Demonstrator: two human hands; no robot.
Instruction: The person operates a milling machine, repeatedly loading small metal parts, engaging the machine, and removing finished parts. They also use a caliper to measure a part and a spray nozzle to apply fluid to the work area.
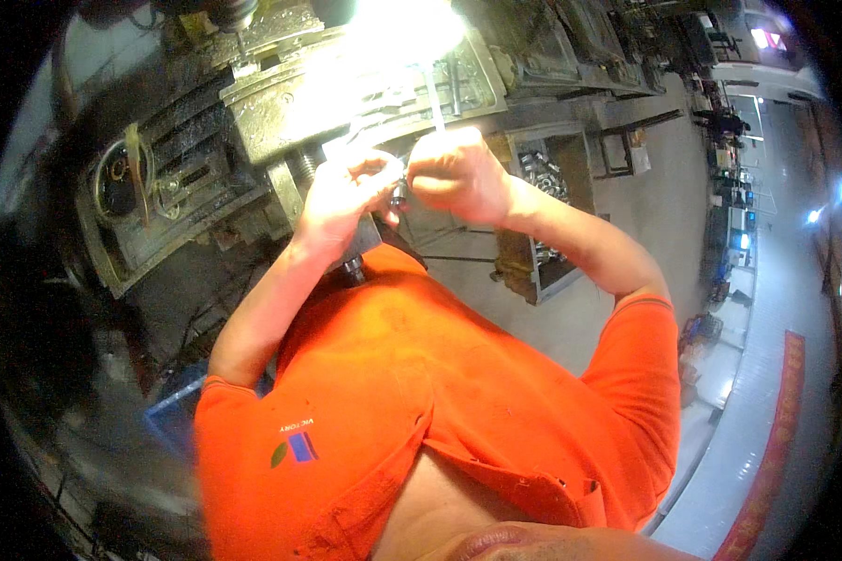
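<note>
Holding a small dark metal part (399, 194) between both hands, the person works just near of the milling machine table (281, 103), under a strong work lamp (407, 23). The left hand (346, 192) is closed around the part from the left; the right hand (458, 173) pinches it from the right, fingers curled. Glare hides the part's exact shape. Judged from this grip, keep both hands close together, support the part against the left palm, and turn it out of the glare for inspection. A bin of metal pieces (543, 178) stands to the right.
</note>
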